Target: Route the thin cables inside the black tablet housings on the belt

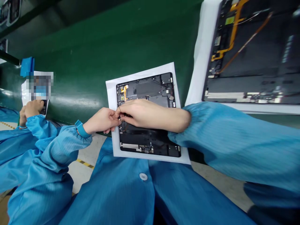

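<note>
An opened tablet, its black inside showing circuit parts and an orange flex cable, lies on a white sheet in front of me. My left hand, with a blue band at the wrist, reaches to the tablet's left edge, thumb and fingers pinched. From the right, my right hand crosses over the tablet and covers its middle. Its closed fingertips meet those of my left hand at that edge. A thin dark wire-like line shows by the right fingertips. Whatever the fingers hold is too small or hidden to name.
Green work surface stretches behind the tablet. At right, a larger-looking opened tablet rests on white sheeting. To the left, a co-worker's hands work over another device on a white sheet, near a blue object.
</note>
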`<move>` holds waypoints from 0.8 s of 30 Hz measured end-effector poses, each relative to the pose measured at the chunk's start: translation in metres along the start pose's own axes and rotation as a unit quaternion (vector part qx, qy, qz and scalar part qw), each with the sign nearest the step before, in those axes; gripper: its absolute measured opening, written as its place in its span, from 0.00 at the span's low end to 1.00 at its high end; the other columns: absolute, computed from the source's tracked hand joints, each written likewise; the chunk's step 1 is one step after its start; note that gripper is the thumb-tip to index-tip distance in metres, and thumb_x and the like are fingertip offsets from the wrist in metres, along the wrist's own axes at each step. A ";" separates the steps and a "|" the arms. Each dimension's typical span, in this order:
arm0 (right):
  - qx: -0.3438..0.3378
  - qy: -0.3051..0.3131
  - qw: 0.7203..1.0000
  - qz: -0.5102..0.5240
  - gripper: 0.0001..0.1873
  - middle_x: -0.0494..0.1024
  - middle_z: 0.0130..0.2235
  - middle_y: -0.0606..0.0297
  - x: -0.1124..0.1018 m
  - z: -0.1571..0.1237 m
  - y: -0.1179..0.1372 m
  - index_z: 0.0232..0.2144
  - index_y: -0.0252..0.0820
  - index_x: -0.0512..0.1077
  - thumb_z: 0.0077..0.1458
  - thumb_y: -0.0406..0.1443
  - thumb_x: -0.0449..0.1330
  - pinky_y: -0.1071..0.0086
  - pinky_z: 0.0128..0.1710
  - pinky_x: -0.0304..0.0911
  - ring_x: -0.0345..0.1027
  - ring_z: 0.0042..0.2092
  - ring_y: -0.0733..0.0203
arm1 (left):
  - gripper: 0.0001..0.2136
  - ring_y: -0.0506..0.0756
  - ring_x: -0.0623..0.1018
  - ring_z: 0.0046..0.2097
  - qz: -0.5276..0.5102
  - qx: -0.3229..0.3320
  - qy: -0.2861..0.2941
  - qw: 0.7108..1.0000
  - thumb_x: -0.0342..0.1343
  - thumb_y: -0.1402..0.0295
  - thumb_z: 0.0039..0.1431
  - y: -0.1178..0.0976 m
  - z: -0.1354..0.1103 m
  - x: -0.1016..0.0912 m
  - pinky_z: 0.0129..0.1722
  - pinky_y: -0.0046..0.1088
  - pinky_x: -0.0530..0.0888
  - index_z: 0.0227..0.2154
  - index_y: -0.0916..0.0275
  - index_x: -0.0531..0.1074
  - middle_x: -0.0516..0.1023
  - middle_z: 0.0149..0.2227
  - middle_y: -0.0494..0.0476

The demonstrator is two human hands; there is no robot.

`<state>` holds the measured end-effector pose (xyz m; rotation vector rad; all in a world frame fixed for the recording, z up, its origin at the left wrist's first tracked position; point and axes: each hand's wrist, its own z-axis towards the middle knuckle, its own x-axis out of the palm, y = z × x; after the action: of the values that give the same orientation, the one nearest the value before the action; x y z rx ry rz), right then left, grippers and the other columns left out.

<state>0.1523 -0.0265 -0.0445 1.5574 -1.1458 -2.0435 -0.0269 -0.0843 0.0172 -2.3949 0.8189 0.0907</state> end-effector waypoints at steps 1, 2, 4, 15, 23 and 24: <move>-0.004 -0.003 1.000 -0.002 0.10 0.83 0.42 0.57 0.000 0.000 -0.001 0.40 0.40 0.79 0.61 0.30 0.57 0.64 0.41 0.66 0.76 0.41 0.56 | 0.13 0.43 0.66 0.13 0.002 -0.004 -0.009 1.000 0.56 0.81 0.60 -0.001 -0.001 0.002 0.13 0.17 0.61 0.22 0.62 0.65 0.70 0.15 0.44; -0.009 -0.009 1.000 -0.004 0.10 0.83 0.42 0.58 0.000 0.000 -0.002 0.40 0.41 0.79 0.61 0.30 0.57 0.64 0.42 0.66 0.76 0.41 0.56 | 0.13 0.44 0.66 0.13 0.004 -0.008 -0.017 1.000 0.56 0.82 0.59 -0.002 -0.001 0.003 0.13 0.17 0.61 0.22 0.62 0.64 0.70 0.15 0.44; -0.018 -0.030 0.999 -0.005 0.10 0.83 0.41 0.58 0.000 0.000 -0.005 0.40 0.41 0.79 0.62 0.31 0.56 0.65 0.44 0.66 0.75 0.42 0.56 | 0.14 0.44 0.66 0.13 0.008 -0.015 -0.032 0.999 0.56 0.82 0.58 -0.004 -0.002 0.006 0.13 0.18 0.62 0.21 0.62 0.64 0.69 0.14 0.43; -0.027 -0.104 0.994 0.003 0.11 0.81 0.40 0.56 0.007 0.002 -0.012 0.40 0.40 0.79 0.64 0.32 0.56 0.63 0.44 0.66 0.74 0.42 0.54 | 0.12 0.43 0.67 0.14 0.005 0.019 -0.030 0.999 0.55 0.80 0.62 -0.001 0.003 -0.004 0.14 0.17 0.63 0.23 0.63 0.65 0.71 0.16 0.45; -0.028 -0.124 0.992 -0.005 0.10 0.82 0.39 0.55 0.007 0.005 -0.012 0.38 0.40 0.79 0.63 0.32 0.56 0.61 0.45 0.64 0.73 0.42 0.53 | 0.14 0.43 0.66 0.13 0.015 -0.005 -0.040 0.999 0.55 0.82 0.59 -0.009 0.007 -0.003 0.14 0.18 0.61 0.21 0.63 0.65 0.69 0.14 0.44; -0.023 -0.135 0.990 -0.008 0.10 0.82 0.38 0.56 0.007 0.006 -0.012 0.38 0.41 0.79 0.62 0.31 0.56 0.61 0.46 0.64 0.72 0.42 0.53 | 0.14 0.44 0.66 0.14 0.020 -0.007 -0.039 0.999 0.56 0.82 0.59 -0.010 0.007 -0.004 0.14 0.18 0.61 0.20 0.63 0.65 0.69 0.14 0.45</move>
<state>0.1467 -0.0209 -0.0579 1.2988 -1.1702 -2.3281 -0.0236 -0.0723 0.0176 -2.3725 0.8328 0.2051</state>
